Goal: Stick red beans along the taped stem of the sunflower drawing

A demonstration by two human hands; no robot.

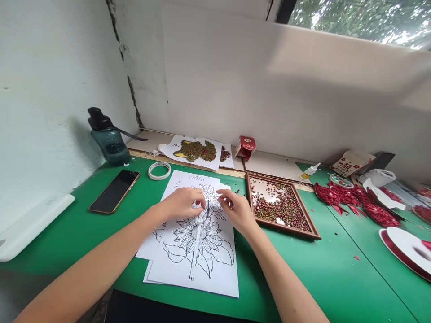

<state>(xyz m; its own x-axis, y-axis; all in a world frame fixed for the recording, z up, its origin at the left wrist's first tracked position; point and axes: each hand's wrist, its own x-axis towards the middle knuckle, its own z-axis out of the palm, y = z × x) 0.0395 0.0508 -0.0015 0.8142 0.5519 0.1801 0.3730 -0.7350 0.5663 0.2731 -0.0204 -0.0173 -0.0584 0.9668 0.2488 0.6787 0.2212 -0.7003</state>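
A sheet of paper with a line-drawn sunflower (182, 269) lies on top of other printed sheets (146, 244). Over its upper part, my left hand (183, 202) is closed in a pinch. A narrow white strip, looking like tape (198, 237), runs down from near those fingertips across the flower and stem. Facing it on the right, my right hand (237, 210) has its fingers curled together close above the paper. Whatever those right fingers hold, if anything, is too small to make out. A short gap separates the two hands.
Left of the sheets are a tape roll (159, 171), a phone (115, 191) and a dark bottle (110, 141). A framed tray (286, 232) of red and green beans sits right, with a glue bottle (310, 171) and red decorations (380, 214) beyond. A bean picture (197, 151) lies behind.
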